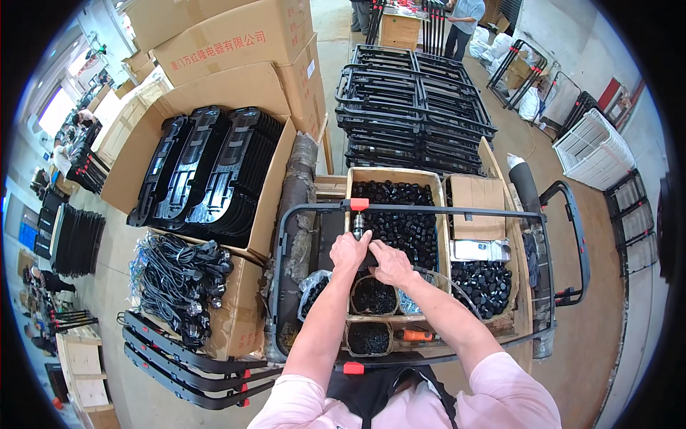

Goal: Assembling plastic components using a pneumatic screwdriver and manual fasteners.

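Observation:
Both my hands grip a power driver [359, 227] with a metal front end; its body is mostly hidden by my fingers. My left hand [349, 252] is closed around its front, and my right hand [391, 263] is closed behind it on the right. The driver's tip meets a red piece [359, 204] on the far bar of a black tubular frame [421, 209]. That frame lies across wooden bins under my forearms. Another red piece [353, 368] sits on its near bar. A thin hose [463, 294] curves away right of my right hand.
Bins hold black caps [400, 214], black knobs [482, 286] and small dark screws [374, 294]. An orange-handled tool [416, 334] lies near me. Left are cartons of black plastic parts [214, 171] and cables [189, 279]. Stacked black frames [414, 107] stand beyond; a person [466, 21] is behind them.

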Tool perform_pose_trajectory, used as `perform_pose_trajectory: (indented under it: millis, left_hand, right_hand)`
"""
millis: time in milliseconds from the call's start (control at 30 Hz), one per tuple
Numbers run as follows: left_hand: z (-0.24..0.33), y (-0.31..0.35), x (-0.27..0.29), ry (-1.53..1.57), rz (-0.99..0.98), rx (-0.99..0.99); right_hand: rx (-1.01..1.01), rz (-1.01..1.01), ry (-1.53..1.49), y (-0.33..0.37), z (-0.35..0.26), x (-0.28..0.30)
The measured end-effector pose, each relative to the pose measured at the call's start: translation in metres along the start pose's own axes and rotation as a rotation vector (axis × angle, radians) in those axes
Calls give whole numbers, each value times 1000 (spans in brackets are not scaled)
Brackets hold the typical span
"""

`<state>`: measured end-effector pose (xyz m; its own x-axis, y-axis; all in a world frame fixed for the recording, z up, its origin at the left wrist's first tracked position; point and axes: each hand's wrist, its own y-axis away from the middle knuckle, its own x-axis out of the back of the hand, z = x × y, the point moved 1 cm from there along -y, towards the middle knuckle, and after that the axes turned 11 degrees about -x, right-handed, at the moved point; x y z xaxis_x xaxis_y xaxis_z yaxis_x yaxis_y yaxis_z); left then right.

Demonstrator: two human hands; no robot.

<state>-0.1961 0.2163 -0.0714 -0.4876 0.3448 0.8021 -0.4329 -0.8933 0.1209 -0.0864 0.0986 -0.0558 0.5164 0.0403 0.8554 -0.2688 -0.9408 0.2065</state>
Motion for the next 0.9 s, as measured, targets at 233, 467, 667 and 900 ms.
perform_pose_trajectory:
  millis: [233,467,667,900]
  left_hand:
    - [1,3,3,-5,-31,-21]
    - [-1,10,3,-4,-40,-30]
    - [-3,14,4,-10,-24,-40]
    - [-1,26,3,-14,-3,-52]
  right_hand:
    - [44,119,-51,9,-4,-7]
    - [41,121,-70,17,-6,-6]
    - [41,91,-65,21,-8,-7]
    - [50,120,-100,28,-7,-9]
